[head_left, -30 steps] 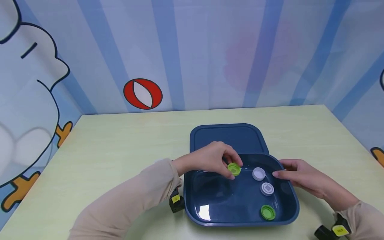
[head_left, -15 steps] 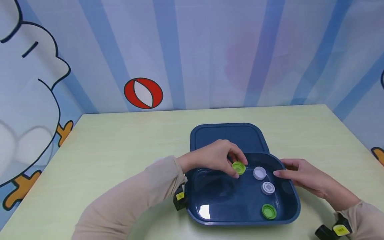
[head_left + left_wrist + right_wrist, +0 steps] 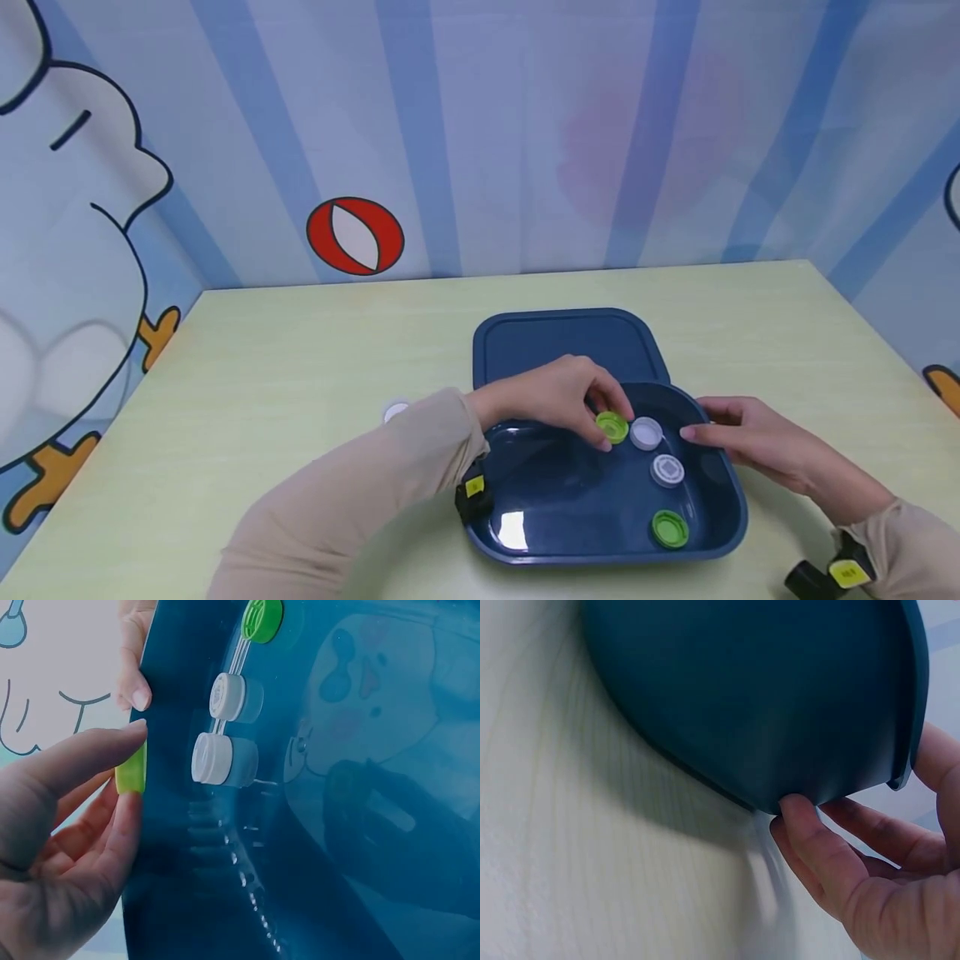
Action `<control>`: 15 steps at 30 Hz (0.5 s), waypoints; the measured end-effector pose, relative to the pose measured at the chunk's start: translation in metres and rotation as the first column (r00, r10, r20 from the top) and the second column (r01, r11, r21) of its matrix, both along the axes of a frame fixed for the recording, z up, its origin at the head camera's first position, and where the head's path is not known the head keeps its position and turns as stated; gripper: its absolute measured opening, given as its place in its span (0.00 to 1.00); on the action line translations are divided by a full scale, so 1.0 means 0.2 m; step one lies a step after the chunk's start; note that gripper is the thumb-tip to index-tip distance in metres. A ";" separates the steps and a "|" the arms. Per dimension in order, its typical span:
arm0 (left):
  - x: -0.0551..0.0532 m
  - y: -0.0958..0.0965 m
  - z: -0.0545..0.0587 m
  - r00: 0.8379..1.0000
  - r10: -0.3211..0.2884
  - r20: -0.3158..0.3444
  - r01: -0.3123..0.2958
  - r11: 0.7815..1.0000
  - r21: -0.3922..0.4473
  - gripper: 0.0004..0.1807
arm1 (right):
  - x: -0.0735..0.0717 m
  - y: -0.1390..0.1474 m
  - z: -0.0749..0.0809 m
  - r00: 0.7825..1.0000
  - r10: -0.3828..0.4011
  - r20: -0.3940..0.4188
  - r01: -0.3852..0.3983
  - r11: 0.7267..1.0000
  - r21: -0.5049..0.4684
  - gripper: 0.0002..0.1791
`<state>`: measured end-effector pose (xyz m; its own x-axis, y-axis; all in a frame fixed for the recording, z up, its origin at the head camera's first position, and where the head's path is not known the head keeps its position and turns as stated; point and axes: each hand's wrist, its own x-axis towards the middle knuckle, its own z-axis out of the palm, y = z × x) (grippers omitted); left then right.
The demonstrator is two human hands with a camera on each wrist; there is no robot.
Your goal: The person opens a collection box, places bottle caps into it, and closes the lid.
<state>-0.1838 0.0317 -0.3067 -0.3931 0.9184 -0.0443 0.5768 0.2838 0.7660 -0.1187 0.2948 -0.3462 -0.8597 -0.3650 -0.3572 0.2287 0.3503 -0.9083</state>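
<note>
In the head view my left hand (image 3: 566, 400) pinches a lime-green bottle cap (image 3: 612, 427) between thumb and fingers, above the dark blue plastic box (image 3: 570, 500). The left wrist view shows this lime cap (image 3: 130, 771) edge-on. Inside the box, along its right side, lie a white bottle cap (image 3: 646, 433), a second white cap (image 3: 667, 471) with a marked top and a green cap (image 3: 670, 529). My right hand (image 3: 750, 437) grips the box's right wall, thumb over the rim and fingers outside. In the right wrist view fingers (image 3: 825, 851) touch the box's outer side (image 3: 742, 697).
Behind the box lies a flat dark blue lid (image 3: 562, 342), partly under it. A small white round thing (image 3: 395, 410) on the pale table (image 3: 315, 358) is half hidden by the left sleeve. A patterned backdrop (image 3: 525, 150) stands at the table's far edge.
My left hand has moved right over the box with the lime-green cap, close to the nearer white cap. The white thing behind the left sleeve has come into view. My right hand stays put.
</note>
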 end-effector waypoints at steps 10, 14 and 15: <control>0.01 0.12 -0.05 0.983 -0.165 -0.085 0.155 0.981 -0.115 0.18 | 0.01 0.01 0.01 1.000 -0.011 0.008 0.011 1.000 -0.014 0.32; 0.03 0.17 -0.08 0.968 -0.232 -0.099 0.214 0.963 -0.167 0.19 | 0.02 0.01 0.01 1.000 0.003 -0.001 -0.003 0.999 -0.034 0.31; 0.03 0.18 -0.09 0.965 -0.243 -0.102 0.224 0.960 -0.170 0.19 | 0.02 0.01 0.01 1.000 0.003 -0.001 -0.003 0.999 -0.038 0.30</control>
<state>-0.1780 0.0671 -0.3245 -0.1801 0.9706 -0.1595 0.7266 0.2406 0.6436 -0.1146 0.2976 -0.3448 -0.8591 -0.3807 -0.3422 0.2268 0.3161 -0.9212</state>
